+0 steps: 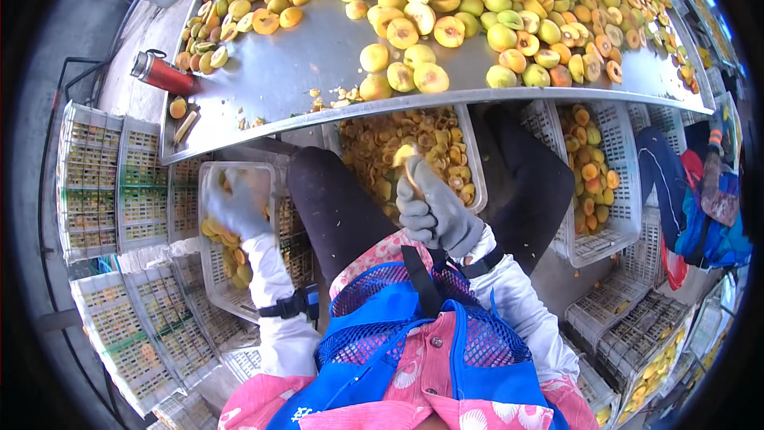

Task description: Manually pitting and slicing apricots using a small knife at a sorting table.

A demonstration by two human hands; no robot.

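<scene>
My right hand (433, 206), in a grey glove, is closed around a small tool of which a thin, curved edge shows. A pale yellow piece (404, 155), perhaps fruit, is at the tool's tip, above a bin (473, 161) of fruit scraps between my knees. Over a white plastic crate (209, 269) of halved fruit at the left is my left hand (236, 200), also gloved and blurred by motion; whether it holds anything is unclear. Halved yellow-orange stone fruits (403, 33), which look like peaches, are heaped on the metal table (298, 95) before me.
A red flask (164, 73) lies on the table's left end, near a wooden-looking handle (185, 126). Filled crates (89, 185) are stacked at the left. Another crate of fruit (621, 209) is right of my knee. A co-worker's legs (659, 173) show at the far right.
</scene>
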